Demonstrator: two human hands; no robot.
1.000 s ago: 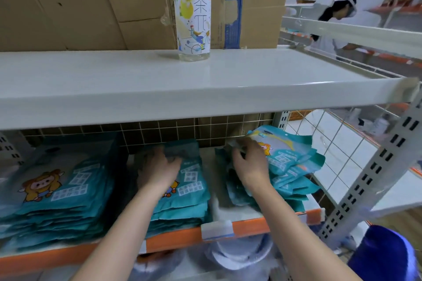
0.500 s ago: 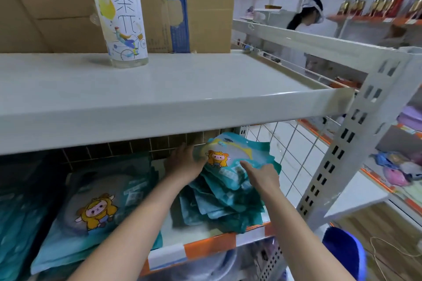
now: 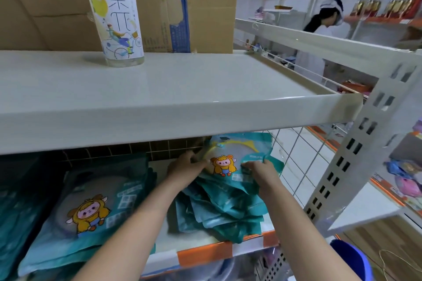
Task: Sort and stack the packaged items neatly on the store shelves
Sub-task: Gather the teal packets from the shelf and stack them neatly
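Note:
A teal package (image 3: 230, 155) with a yellow cartoon figure is tilted up on top of an untidy pile of teal packages (image 3: 223, 207) at the right end of the lower shelf (image 3: 205, 253). My left hand (image 3: 186, 166) grips the top package's left edge. My right hand (image 3: 262, 174) grips its right lower edge. A neater stack of the same packages (image 3: 91, 212) lies to the left on the same shelf. The backs of both stacks are hidden under the upper shelf.
The white upper shelf (image 3: 159, 98) overhangs the packages; a tea bottle (image 3: 114, 13) and cardboard boxes (image 3: 194, 2) stand on it. A wire grid side panel (image 3: 301, 162) and a perforated upright (image 3: 347, 159) close the right side. Another person (image 3: 319, 36) stands at far shelves. A blue bucket (image 3: 351, 260) sits low right.
My left hand left the middle stack and joined the right hand at the right pile. Both hands now hold the top package, tilted up. The view has shifted right.

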